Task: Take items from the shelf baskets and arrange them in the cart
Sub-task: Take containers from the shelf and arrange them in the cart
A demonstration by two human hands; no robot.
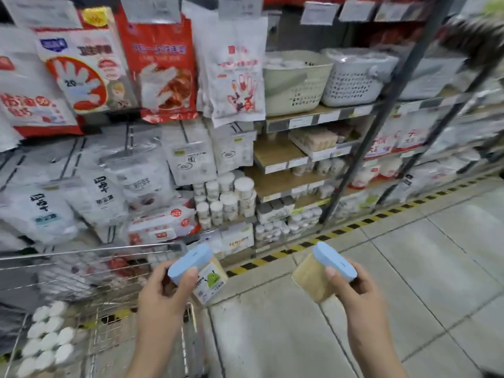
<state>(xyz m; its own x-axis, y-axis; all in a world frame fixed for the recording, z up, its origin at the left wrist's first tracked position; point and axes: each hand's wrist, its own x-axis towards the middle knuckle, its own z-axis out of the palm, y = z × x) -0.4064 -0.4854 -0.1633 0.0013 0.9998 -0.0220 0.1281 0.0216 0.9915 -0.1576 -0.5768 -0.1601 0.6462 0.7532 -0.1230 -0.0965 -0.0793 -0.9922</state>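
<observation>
Your left hand (pixel 163 290) grips a clear, boxy plastic container with a smooth pale-blue lid (pixel 199 271) — thumb curled over the lid's edge, the green-and-white label facing outward. It hangs tilted just above the near right corner of the wire-mesh metal shopping cart (pixel 90 257). Your right hand (pixel 354 290) holds a second clear container with the same rounded blue lid (pixel 324 271), its fingers wrapped round the lid end and the translucent, beige-looking body pointing down-left over the grey tiled floor (pixel 409 268). The two containers are apart, one on each side. In the cart lies a pack of round white rolls (pixel 49 336). Up on the shelf sit two perforated plastic baskets — a cream one (pixel 294 83) and a white one (pixel 351 83) just beside it.
</observation>
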